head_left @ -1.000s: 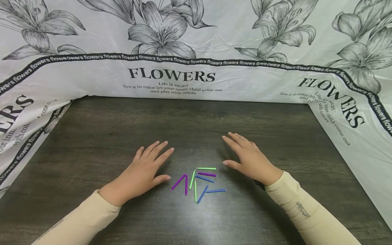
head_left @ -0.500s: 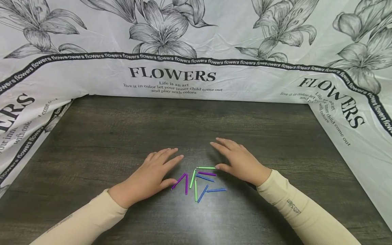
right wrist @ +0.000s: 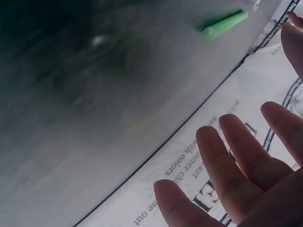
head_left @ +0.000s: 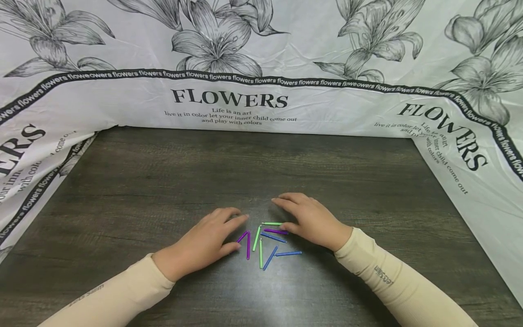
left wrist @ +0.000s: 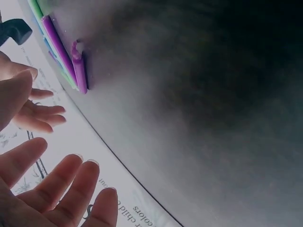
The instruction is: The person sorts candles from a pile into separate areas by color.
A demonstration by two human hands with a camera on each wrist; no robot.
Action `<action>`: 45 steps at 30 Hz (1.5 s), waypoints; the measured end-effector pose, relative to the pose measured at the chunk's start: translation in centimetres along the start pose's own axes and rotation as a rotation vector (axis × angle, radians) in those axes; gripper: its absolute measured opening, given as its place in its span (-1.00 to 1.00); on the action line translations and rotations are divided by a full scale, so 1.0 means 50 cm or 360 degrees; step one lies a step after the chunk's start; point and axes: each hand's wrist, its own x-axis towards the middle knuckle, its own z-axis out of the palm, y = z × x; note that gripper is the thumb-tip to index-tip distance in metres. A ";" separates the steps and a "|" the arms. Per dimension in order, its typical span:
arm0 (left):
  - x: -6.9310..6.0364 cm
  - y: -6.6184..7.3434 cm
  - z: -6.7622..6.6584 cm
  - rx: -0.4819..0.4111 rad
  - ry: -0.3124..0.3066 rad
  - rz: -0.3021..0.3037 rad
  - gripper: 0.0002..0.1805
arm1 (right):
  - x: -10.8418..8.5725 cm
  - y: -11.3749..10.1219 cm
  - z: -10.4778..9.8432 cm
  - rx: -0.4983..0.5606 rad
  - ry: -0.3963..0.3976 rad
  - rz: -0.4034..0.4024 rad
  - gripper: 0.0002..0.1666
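Note:
Several thin candles with short wicks lie loose on the dark table between the two hands. On the left, two purple candles meet at a corner: one upright in the head view (head_left: 248, 246), the other a slanted purple candle (head_left: 243, 236) partly behind the left thumb. My left hand (head_left: 204, 238) hovers beside them, fingers relaxed and holding nothing. Two green candles (head_left: 261, 254) stand near the middle, with blue candles (head_left: 288, 254) to their right. My right hand (head_left: 312, 222) is over the right end of a flat green candle (head_left: 270, 223) and a purple candle (head_left: 274, 231); its fingers are loosely bent, grasping nothing.
The dark wood-grain table (head_left: 163, 168) extends around the hands. White cloth (head_left: 327, 113) printed with flowers and lettering hangs along its back and both sides.
Both hands have moved inward and slightly toward the person, closing in on the candles. Their fingers are more bent than before. The candles have stayed in place.

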 end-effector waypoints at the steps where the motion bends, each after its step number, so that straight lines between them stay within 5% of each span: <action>1: 0.000 0.000 0.001 -0.0012 -0.0002 0.0000 -0.34 | 0.000 -0.002 0.001 0.0003 0.0001 -0.0013 -0.27; 16: 0.005 0.008 0.003 -0.0161 -0.0099 -0.0078 -0.42 | 0.002 -0.028 0.006 0.0027 0.0002 -0.0130 -0.52; 30: 0.006 0.017 -0.001 -0.0244 -0.0185 -0.0223 -0.48 | 0.000 -0.040 0.011 0.0105 -0.0092 -0.0077 -0.75; 45: 0.013 0.016 0.008 -0.0266 -0.0157 -0.0196 -0.66 | -0.004 -0.044 0.024 0.0001 -0.0097 -0.0085 -0.82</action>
